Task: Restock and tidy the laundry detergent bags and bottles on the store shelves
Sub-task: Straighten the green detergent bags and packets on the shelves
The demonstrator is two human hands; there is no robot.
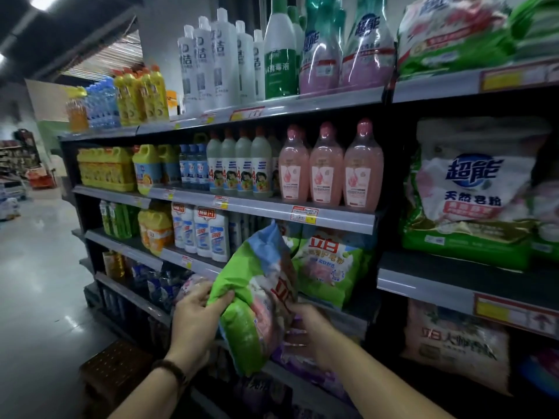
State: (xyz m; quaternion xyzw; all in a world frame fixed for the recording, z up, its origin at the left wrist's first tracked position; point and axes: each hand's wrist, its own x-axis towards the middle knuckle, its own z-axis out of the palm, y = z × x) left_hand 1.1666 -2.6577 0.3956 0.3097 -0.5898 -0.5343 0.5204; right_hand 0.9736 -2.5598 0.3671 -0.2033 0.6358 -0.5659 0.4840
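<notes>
Green, blue and pink plastic crinkles under both hands: a detergent bag (257, 297) is held tilted in front of the shelves, its top leaning up and away from the person. The left hand (196, 319) clamps the bag's left edge, thumb pressed on the green front and the other fingers (196, 293) curled round behind it. The right hand (305, 331) grips the bag's lower right side, its fingers wrapped partly behind the pink print, so how tightly they close cannot be told. A dark beaded bracelet (172, 368) sits on the left wrist.

Just beyond the right-hand fingertips a matching shelved bag (329, 261) stands upright on the shelf (348, 316), touching or nearly touching the held one. Purple packets (290, 355) lie directly below the right hand. Above the fingers, pink bottles (328, 167) line a higher shelf, and well off to the right a large white-and-green sack (465, 189) leans in the neighbouring bay.
</notes>
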